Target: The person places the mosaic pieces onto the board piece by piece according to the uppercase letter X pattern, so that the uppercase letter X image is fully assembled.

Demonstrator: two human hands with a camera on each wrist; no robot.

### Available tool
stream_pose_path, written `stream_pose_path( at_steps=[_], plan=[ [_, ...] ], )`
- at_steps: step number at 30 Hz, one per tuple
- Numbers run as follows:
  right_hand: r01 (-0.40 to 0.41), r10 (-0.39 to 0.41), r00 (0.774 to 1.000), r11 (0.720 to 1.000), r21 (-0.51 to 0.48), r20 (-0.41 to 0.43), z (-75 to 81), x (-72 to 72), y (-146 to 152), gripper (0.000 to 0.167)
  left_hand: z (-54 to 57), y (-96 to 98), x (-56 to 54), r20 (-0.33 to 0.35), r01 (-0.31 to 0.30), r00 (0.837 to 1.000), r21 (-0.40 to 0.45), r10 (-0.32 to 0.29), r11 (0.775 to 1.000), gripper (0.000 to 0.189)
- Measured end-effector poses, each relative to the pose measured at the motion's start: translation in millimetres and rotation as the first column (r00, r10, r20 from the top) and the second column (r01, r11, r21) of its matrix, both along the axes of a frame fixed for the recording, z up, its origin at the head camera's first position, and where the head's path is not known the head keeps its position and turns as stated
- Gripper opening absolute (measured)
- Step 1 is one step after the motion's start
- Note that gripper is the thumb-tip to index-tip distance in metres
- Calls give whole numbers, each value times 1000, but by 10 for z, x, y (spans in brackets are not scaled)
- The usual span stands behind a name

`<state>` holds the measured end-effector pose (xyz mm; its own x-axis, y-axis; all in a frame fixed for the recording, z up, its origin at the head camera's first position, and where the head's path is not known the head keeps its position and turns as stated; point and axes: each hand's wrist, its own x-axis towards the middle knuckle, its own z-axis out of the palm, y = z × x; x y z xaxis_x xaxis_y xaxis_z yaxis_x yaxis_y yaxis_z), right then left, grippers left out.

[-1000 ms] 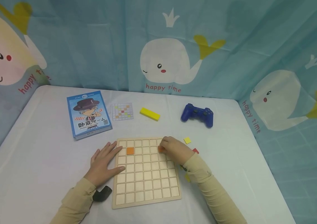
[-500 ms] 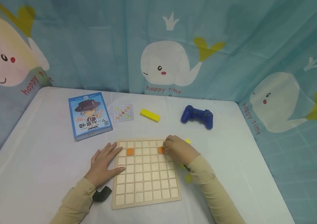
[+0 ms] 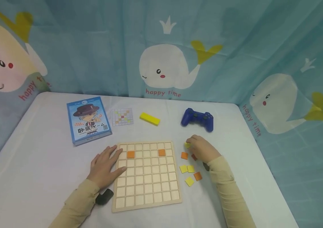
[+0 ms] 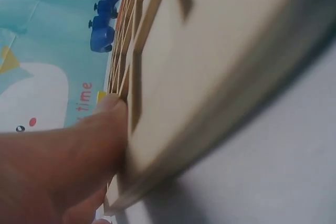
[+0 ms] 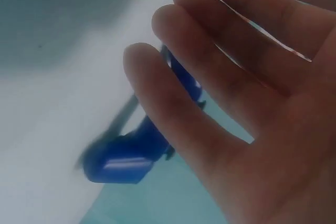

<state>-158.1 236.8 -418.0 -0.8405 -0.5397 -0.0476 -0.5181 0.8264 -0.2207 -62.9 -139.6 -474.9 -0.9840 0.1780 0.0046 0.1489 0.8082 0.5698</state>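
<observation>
A wooden grid board [image 3: 139, 171] lies on the table with an orange tile [image 3: 131, 154] and a second orange tile [image 3: 161, 152] in its second row from the far side. My left hand [image 3: 104, 167] rests spread on the board's left edge; its thumb [image 4: 100, 129] is close up in the left wrist view. To the right of the board, my right hand [image 3: 204, 149] is over a yellow tile [image 3: 187, 145], its fingers [image 5: 173, 98] loosely extended in the right wrist view. Whether the fingertips touch that tile is hard to tell. A red tile [image 3: 194, 157] is partly covered by the hand.
Several loose yellow and orange tiles [image 3: 189, 181] lie right of the board. Behind it are a blue game box [image 3: 89, 120], a pattern card [image 3: 122, 117], a yellow block [image 3: 149, 119] and a blue game controller [image 3: 197, 119]. A whale-print curtain [image 3: 93, 63] hangs beyond the table.
My right hand has let go of the orange tile in the board's second row and moved right, to the loose tiles. The left hand stays on the board's edge.
</observation>
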Motion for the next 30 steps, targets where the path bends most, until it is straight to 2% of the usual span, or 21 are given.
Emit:
stream_pose_path(
  at_steps=[6, 10, 18, 30],
  plan=[
    [43, -44, 999, 999, 25, 33, -74, -58, 62, 31, 0, 27, -100, 14, 15, 1000, 12, -15, 1000, 71],
    [57, -58, 998, 998, 34, 31, -116, -88, 72, 35, -27, 26, -138, -3, 17, 1000, 27, -17, 999, 71],
    [23, -23, 1000, 999, 29, -6, -158, -115, 64, 34, -91, -2, -132, -21, 23, 1000, 8, -23, 1000, 72],
    [38, -38, 999, 999, 29, 14, -149, -132, 79, 29, -95, -13, -139, -30, 22, 999, 30, -21, 999, 70]
  ],
)
